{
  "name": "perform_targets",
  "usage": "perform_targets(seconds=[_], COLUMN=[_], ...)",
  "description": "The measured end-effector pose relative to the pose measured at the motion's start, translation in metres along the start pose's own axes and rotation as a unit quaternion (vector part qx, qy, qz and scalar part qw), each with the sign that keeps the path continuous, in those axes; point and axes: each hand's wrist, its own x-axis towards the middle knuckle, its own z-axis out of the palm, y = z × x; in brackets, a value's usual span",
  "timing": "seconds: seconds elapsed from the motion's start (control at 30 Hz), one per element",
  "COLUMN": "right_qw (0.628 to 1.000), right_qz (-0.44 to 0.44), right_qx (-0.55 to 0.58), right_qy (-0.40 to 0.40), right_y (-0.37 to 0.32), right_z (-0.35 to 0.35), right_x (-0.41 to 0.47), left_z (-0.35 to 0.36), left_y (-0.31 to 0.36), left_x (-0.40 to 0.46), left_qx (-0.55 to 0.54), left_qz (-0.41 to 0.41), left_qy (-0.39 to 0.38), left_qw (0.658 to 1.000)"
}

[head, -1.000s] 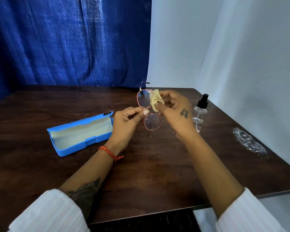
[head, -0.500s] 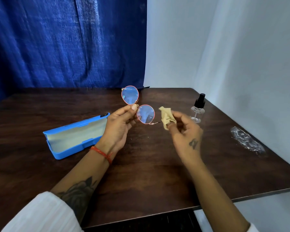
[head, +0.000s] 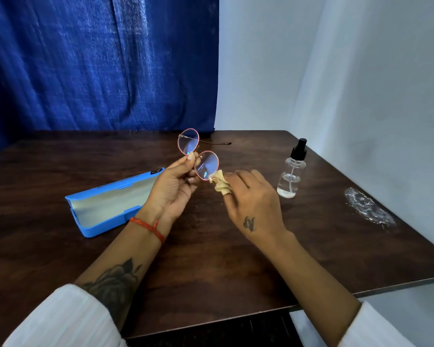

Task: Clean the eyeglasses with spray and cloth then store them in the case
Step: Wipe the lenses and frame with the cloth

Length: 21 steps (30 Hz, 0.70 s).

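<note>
Head view: eyeglasses held above the table, cloth at the lower lens.

Pinched at the bridge by the left hand; cloth bunched in the right hand, touching the lens rim. One open blue case left, behind the left hand; one spray bottle upright right; one white smear far right.
</note>
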Motion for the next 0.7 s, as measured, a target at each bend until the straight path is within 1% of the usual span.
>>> perform_targets(seconds=[0.1,0.23,0.37,0.43,0.57,0.63,0.7], right_qw=[1.000,0.997,0.993,0.990,0.991,0.989,0.986], right_qz=[-0.004,-0.030,-0.063,-0.064,-0.010,0.044,0.107], right_qx=[-0.021,-0.045,-0.080,-0.096,-0.090,-0.084,-0.066], right_qy=[-0.017,-0.047,-0.065,-0.077,-0.102,-0.116,-0.113], right_y=[0.015,0.033,0.051,0.059,0.070,0.074,0.074], right_z=[-0.001,-0.004,-0.011,-0.014,-0.021,-0.026,-0.034], right_x=[-0.005,-0.009,-0.013,-0.015,-0.015,-0.014,-0.011], left_z=[-0.002,-0.003,-0.005,-0.006,-0.006,-0.008,-0.009], left_y=[0.006,0.011,0.016,0.015,0.014,0.017,0.018], left_x=[0.000,-0.002,-0.003,-0.003,-0.003,-0.003,-0.003], left_qx=[-0.048,-0.072,-0.078,-0.065,-0.044,-0.037,-0.023], left_qz=[-0.015,-0.034,-0.048,-0.053,-0.059,-0.059,-0.058], left_qy=[0.020,0.024,0.019,0.013,-0.004,-0.009,-0.031], left_qw=[0.999,0.997,0.996,0.996,0.997,0.998,0.998])
